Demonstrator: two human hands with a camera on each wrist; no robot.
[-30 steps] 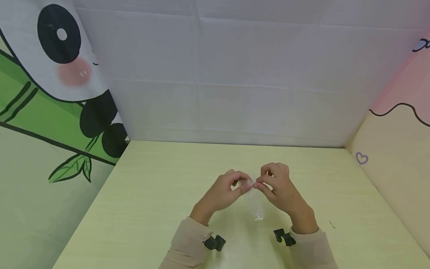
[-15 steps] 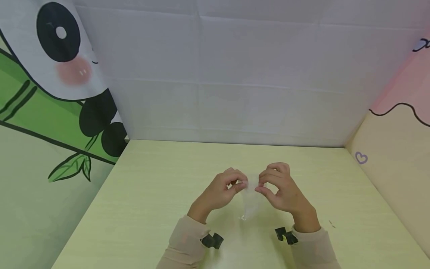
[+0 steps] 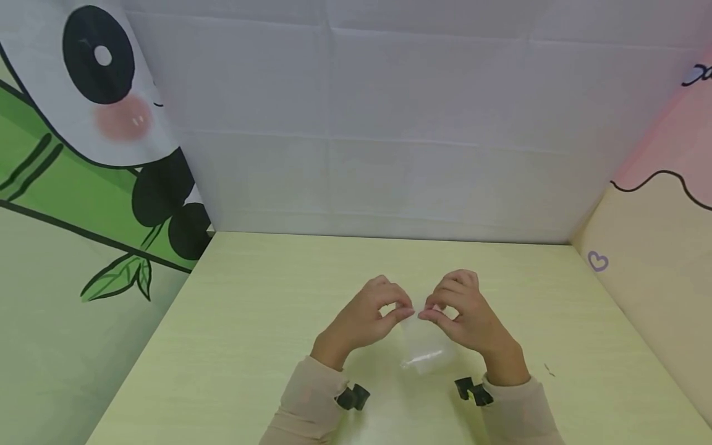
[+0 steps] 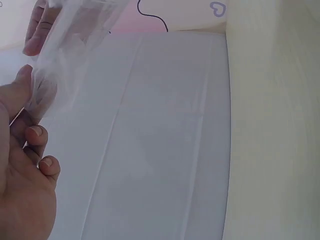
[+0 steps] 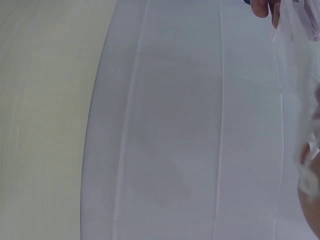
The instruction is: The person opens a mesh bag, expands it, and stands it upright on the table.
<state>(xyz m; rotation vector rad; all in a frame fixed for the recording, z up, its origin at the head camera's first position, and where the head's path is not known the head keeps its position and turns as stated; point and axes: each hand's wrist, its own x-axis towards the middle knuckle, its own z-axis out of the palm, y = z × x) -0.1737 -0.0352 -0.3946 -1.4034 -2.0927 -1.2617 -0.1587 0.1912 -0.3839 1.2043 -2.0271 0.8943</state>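
Note:
A clear plastic bag (image 3: 424, 349) hangs between the two hands, its lower edge catching a bright glint above the table. My left hand (image 3: 369, 315) pinches the bag's top edge between thumb and index finger. On the other side my right hand (image 3: 464, 315) pinches the same top edge, its fingertips close to the left ones. In the left wrist view the thin bag (image 4: 70, 55) looks wrinkled and see-through, with the left hand (image 4: 27, 165) below it. The bag (image 5: 295, 60) also shows at the right of the right wrist view, where most of the right hand is out of frame.
Beneath the hands is a pale wood-grain table (image 3: 250, 346). A tiny dark scrap (image 3: 549, 370) lies on it to the right. Behind stands a creased white backdrop (image 3: 389, 123), with printed panels at left (image 3: 111, 185) and right (image 3: 656, 247).
The hands came slightly apart, then their fingertips drew close again. The bag has swung and spread out, its lower edge now wider and facing me.

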